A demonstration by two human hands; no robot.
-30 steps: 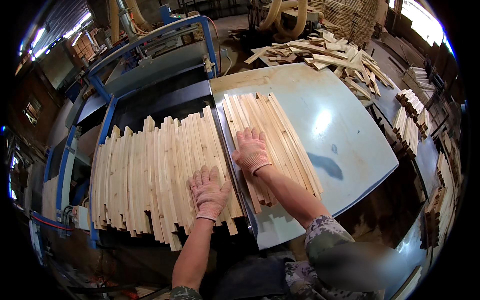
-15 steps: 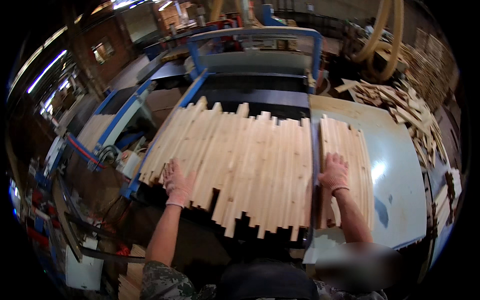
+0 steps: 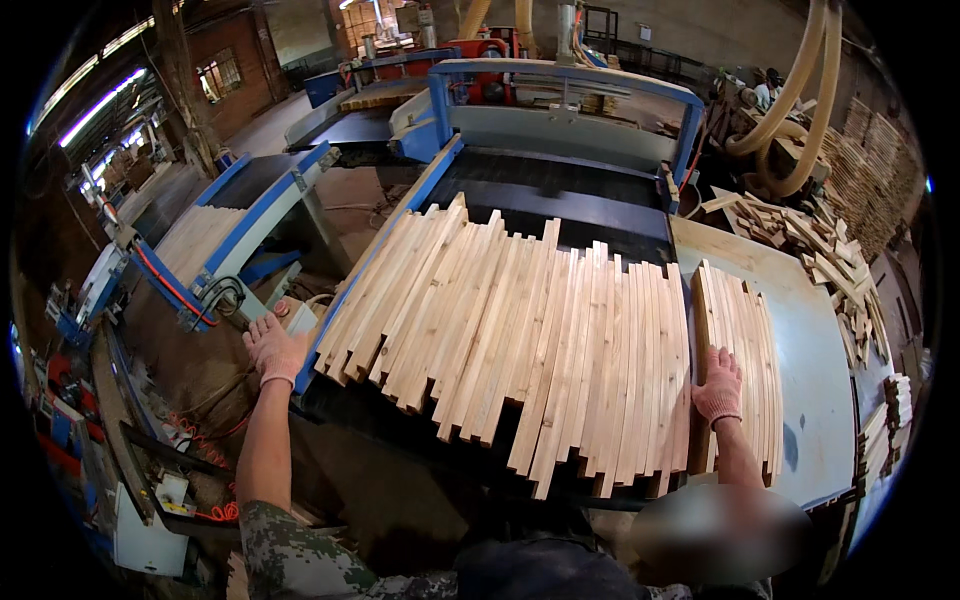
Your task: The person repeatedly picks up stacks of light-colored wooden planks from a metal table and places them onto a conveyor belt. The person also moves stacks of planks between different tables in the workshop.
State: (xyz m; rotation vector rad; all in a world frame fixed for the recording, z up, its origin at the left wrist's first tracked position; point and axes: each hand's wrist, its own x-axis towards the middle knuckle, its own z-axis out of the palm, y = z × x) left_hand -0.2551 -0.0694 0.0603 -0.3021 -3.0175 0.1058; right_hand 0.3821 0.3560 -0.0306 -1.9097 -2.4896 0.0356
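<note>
My left hand, in a pink knit glove, reaches to a small light control box at the side of the blue-framed machine. Its fingers are spread and hold nothing; a red part shows beside the fingertips, and whether they press on it I cannot tell. A broad row of pale wooden strips with uneven ends lies side by side on the dark conveyor belt. To the right, my right hand, gloved the same way, lies flat with fingers apart on a smaller pile of wooden strips.
The pile rests on a grey metal side table. A blue frame spans the belt's far end. Scrap wood heaps at the back right below beige hoses. Another blue-edged conveyor stands at left, with orange coiled hose nearer.
My left hand has left the wooden strips and moved left to the control box. My right hand stays on the smaller pile. The view has shifted, and the strips appear farther right.
</note>
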